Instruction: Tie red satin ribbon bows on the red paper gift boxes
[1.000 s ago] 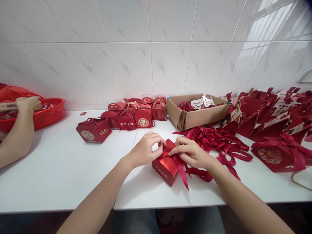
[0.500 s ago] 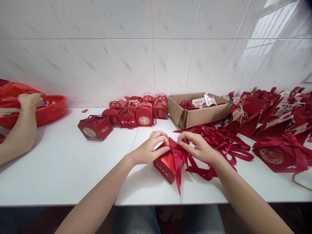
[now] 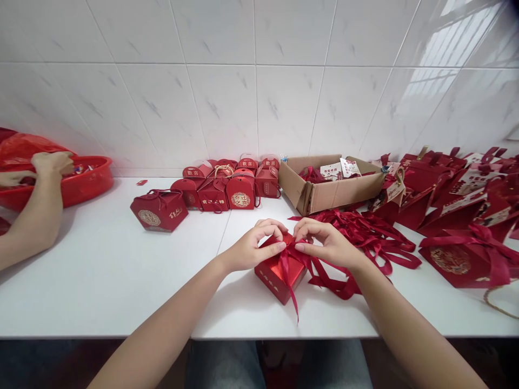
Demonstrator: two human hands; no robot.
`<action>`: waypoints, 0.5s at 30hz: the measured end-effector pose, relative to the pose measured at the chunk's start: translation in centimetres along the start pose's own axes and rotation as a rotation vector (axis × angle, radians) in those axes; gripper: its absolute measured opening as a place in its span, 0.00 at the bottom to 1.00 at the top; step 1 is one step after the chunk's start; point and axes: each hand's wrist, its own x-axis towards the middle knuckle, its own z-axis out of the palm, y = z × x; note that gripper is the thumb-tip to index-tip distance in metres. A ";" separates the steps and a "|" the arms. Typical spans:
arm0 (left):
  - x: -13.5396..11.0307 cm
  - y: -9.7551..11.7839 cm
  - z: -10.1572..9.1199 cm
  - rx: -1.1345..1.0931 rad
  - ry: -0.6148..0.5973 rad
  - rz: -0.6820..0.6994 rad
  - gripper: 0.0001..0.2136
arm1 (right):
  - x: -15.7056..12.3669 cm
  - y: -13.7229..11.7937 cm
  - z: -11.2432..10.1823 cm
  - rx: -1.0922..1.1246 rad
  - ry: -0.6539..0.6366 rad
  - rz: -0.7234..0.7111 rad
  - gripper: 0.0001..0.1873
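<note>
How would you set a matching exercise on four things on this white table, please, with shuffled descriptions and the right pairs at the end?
Things:
1. Shiny red cardboard box
2. Open brown cardboard carton
3. Red plastic basin
4. Dark red satin ribbons

Descriptions:
A. Tangled in a loose heap
B. At the far left, beside a co-worker's hand
C. Under the fingers of the person's left hand and right hand
D. Holds white printed cards

Right pairs: 1-C, 2-D, 3-B, 4-A
</note>
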 end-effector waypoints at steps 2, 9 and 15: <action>0.0 0.0 0.1 -0.027 0.010 -0.005 0.08 | 0.0 0.0 0.2 0.061 -0.014 0.028 0.05; 0.1 -0.4 0.3 -0.106 0.025 -0.012 0.09 | 0.3 0.5 0.9 0.122 0.115 0.109 0.11; 0.1 -0.6 0.6 -0.063 0.061 -0.013 0.11 | 0.3 0.6 0.8 0.035 0.152 0.082 0.15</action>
